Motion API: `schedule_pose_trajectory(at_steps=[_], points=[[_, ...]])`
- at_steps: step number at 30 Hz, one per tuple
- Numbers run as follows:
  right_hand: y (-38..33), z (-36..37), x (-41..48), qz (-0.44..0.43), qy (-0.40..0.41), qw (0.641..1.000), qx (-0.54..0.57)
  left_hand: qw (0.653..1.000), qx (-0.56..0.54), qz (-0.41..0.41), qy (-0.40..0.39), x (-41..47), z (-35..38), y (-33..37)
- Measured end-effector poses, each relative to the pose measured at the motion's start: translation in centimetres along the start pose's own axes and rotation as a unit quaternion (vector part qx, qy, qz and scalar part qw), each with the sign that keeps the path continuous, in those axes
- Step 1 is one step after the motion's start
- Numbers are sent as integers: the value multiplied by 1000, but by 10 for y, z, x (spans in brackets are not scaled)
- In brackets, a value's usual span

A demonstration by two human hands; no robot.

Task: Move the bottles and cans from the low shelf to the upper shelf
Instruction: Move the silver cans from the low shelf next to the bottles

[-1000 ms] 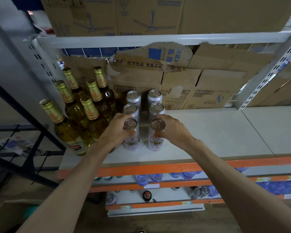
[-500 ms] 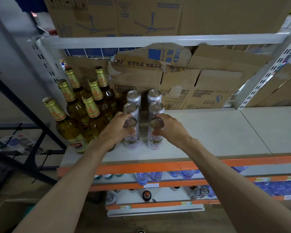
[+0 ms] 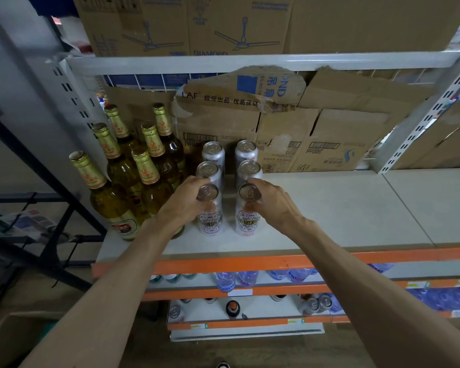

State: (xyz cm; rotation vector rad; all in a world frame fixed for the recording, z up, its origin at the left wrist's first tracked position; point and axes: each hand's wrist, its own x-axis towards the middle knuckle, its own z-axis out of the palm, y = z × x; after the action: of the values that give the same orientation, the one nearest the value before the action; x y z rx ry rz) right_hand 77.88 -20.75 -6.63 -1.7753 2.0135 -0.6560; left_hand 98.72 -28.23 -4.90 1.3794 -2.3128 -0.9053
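Two bare forearms are reaching in from the bottom edge, angling toward each other. Beneath them the low shelf (image 3: 263, 312) is showing a few cans (image 3: 318, 304) and a dark bottle with an orange cap (image 3: 232, 308). One level higher, clear water bottles (image 3: 225, 281) are standing in a row behind an orange rail.

Above that, the upper shelf (image 3: 343, 208) is carrying the drinks near its left end. The left hand (image 3: 182, 205) is curling round the upper part of the left front can (image 3: 210, 217), and the right hand (image 3: 272, 205) is gripping the right front can (image 3: 246, 220) the same way. Both cans are standing upright on the board, side by side with a narrow gap between them.

Directly behind, four more cans are standing in two pairs – a middle pair (image 3: 208, 171) and a back pair (image 3: 246, 150) – so the six are forming two short columns. Just left of them, six amber bottles (image 3: 149, 176) with gold foil necks are clustering together. The nearest bottle (image 3: 101, 197) is standing at the shelf's left edge.

Behind everything, flattened cardboard (image 3: 329, 139) is leaning against the back of the shelving, torn along its top. A white slotted upright (image 3: 420, 123) is rising on the right. Highest of all, brown cartons (image 3: 186, 25) printed with ceiling fans are sitting on the top level.
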Motion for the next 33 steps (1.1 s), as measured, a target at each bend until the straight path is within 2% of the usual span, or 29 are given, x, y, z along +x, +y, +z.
schedule_pose_trajectory(at_steps=[11, 13, 16, 20, 27, 33], points=[[-10, -5, -5, 26, -29, 999, 26, 1000, -12, -19, -22, -6, 0, 3], [-17, -11, -12, 36, -7, 998, 53, 1000, 10, -8, 4, -10, -1, 8], [-28, -23, -24, 16, 55, 998, 35, 997, 45, 16, 58, -20, -3, 24], [-40, -33, -44, 31, 82, 996, 14, 995, 63, 28, 70, -43, -2, 50], [-46, -28, -119, 45, 72, 996, -38, 991, 112, 32, 62, -119, 14, 52], [-49, -26, -202, 85, 69, 993, -37, 991, 124, 15, 49, -193, 19, 50]])
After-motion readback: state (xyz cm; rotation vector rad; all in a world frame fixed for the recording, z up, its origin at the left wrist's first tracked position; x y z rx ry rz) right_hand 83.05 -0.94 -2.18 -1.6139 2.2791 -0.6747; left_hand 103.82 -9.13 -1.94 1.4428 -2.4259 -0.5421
